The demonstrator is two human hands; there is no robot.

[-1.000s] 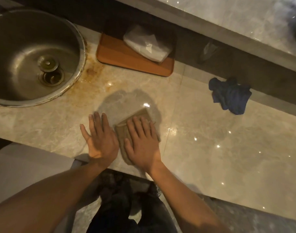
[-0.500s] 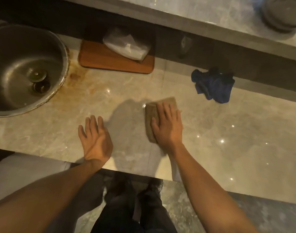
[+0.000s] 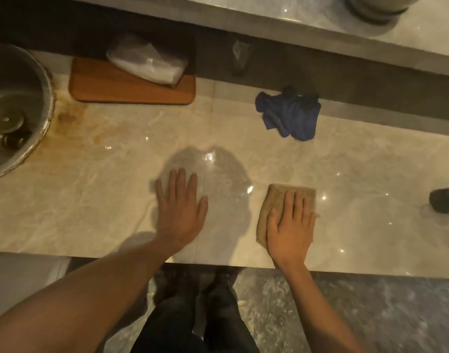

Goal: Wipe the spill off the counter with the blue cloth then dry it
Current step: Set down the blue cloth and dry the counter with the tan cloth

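Observation:
A crumpled blue cloth [image 3: 289, 115] lies at the back of the beige marble counter [image 3: 103, 189], untouched. My right hand [image 3: 291, 225] presses flat on a folded tan cloth [image 3: 277, 200] near the counter's front edge. My left hand [image 3: 181, 210] rests flat on the counter with fingers spread, holding nothing. A dark patch, shadow or wet sheen, lies on the counter between and above my hands; I cannot tell which.
A round steel sink [image 3: 12, 110] sits at the left with brownish stains beside its rim. A wooden board [image 3: 131, 90] carrying a clear plastic bag [image 3: 147, 59] stands at the back. A dark object [image 3: 445, 200] shows at the right edge. A raised ledge runs behind.
My right hand has slid the tan cloth to the right, away from my left hand, and back toward the front edge. My left hand stays flat on the counter.

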